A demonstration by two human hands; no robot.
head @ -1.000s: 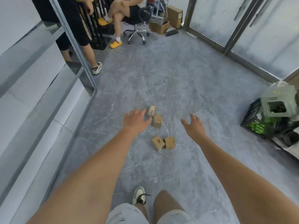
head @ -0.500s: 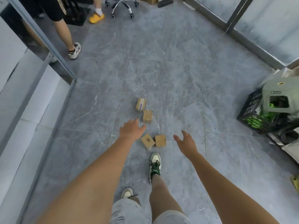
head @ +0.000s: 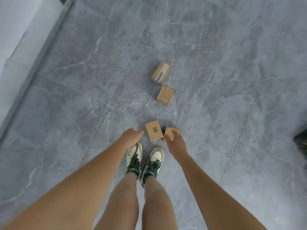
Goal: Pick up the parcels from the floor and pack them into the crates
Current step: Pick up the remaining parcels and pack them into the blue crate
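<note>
Several small brown cardboard parcels lie on the grey marble floor. Farthest is a parcel with a white and purple label (head: 161, 73), and just below it a plain parcel (head: 165, 94). Close to my feet lies a parcel with a small square mark (head: 153, 131), and my left hand (head: 131, 136) reaches toward its left side, fingers loosely apart, apart from it. My right hand (head: 175, 143) has its fingers wrapped around the rightmost parcel (head: 172, 131), which still sits at floor level. No crate shows fully in view.
My two white and green sneakers (head: 144, 161) stand just behind the near parcels. A pale wall base with a metal rail (head: 33, 67) runs along the left. A dark object (head: 301, 143) pokes in at the right edge.
I have stepped up to the parcels and bent down, so the view now looks straight at the floor. Both hands dropped to the two near parcels, and the right hand closed around one.
</note>
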